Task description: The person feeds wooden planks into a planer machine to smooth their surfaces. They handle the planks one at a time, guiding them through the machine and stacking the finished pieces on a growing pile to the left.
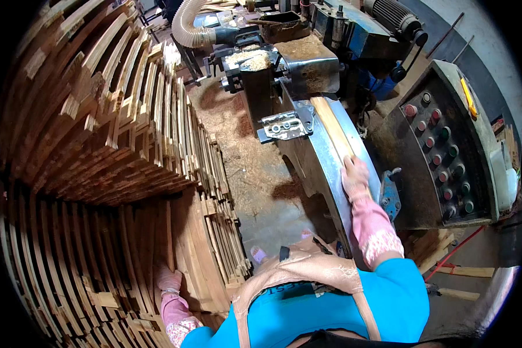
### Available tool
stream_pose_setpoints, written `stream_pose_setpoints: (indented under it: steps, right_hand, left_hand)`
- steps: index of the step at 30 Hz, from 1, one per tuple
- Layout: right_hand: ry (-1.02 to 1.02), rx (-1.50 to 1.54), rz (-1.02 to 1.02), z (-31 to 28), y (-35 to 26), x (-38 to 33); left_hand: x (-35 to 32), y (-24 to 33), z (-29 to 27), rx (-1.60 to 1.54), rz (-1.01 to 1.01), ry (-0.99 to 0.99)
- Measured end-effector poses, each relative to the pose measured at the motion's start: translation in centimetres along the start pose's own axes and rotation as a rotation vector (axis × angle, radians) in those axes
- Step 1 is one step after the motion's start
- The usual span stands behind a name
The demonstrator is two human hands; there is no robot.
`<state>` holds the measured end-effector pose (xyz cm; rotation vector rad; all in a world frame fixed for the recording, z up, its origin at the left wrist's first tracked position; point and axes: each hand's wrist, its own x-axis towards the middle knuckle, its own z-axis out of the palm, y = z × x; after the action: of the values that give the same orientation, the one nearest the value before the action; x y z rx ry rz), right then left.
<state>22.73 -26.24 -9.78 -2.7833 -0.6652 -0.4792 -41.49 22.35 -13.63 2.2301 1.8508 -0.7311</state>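
A pale wooden strip [331,123] lies lengthwise on the metal table [356,138] of a woodworking machine, its far end running under the hood. My right hand [355,174] is closed over the near part of this strip, fingers pressed on its top. Down at the left, my left hand [169,279] reaches into the piled wood, its fingers partly hidden. It seems closed on the near end of a thin, darker wooden strip [169,232] beside some flat reddish boards [196,261]. Pink patterned sleeves cover both forearms.
Tall stacks of wooden strips [107,139] fill the left side. A metal guide bracket [285,125] is fixed at the table's left edge. On the right stands a control panel [441,145] with several buttons; a ribbed hose [188,23] is behind. Sawdust [226,122] covers the floor.
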Motion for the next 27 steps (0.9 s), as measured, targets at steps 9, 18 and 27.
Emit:
stream_pose_setpoints:
  steps: [9,18,27]
  right_hand:
    - [-0.557,0.656,0.148,-2.2,-14.1,11.0]
    - [-0.213,0.703,0.035,-8.1,-9.7,-13.3]
    - [-0.087,-0.019,0.315,-12.7,1.0,-22.6]
  left_hand:
    - [-13.1,21.7,-15.8,-0.528,0.701,0.114]
    - [-20.2,53.6,-13.1,-1.426,0.961,-0.556]
    - [-19.9,47.5,-0.2,-1.124,0.860,-0.781]
